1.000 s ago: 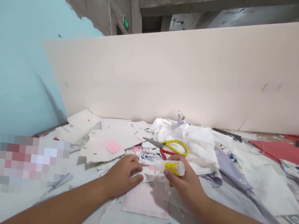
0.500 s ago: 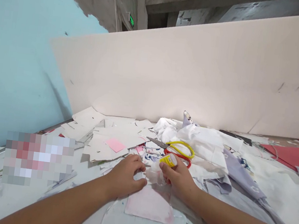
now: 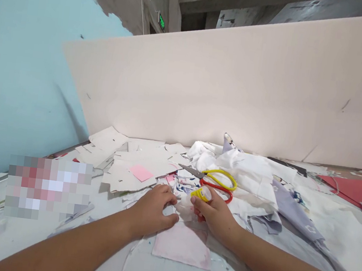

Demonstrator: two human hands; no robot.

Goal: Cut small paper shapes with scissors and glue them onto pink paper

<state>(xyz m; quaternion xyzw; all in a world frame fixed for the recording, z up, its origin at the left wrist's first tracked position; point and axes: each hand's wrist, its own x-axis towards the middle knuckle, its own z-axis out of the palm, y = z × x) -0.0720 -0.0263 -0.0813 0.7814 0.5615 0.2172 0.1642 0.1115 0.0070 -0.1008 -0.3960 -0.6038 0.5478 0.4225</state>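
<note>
My right hand (image 3: pixel 215 216) is closed round a small clear glue bottle (image 3: pixel 202 194) with a yellow label, tipped nozzle-down toward a small white scrap (image 3: pixel 180 208). My left hand (image 3: pixel 153 211) presses its curled fingers on that scrap and holds it against the table. A pale pink sheet (image 3: pixel 182 246) lies just under and in front of both hands. Scissors (image 3: pixel 213 180) with one yellow and one red handle loop lie a little beyond my right hand, on crumpled white cloth (image 3: pixel 243 167).
Stacks of white paper pieces (image 3: pixel 131 164) with a pink square (image 3: pixel 140 173) lie to the left. Lilac and white cloth (image 3: pixel 293 211) spreads right, red sheets (image 3: pixel 355 188) beyond. A tall pale board (image 3: pixel 240 81) stands behind the table, a blue wall (image 3: pixel 18 67) at left.
The glue bottle swung from lying sideways in my right hand to nozzle-down, and the hand moved left toward my left hand. The camera shifted slightly.
</note>
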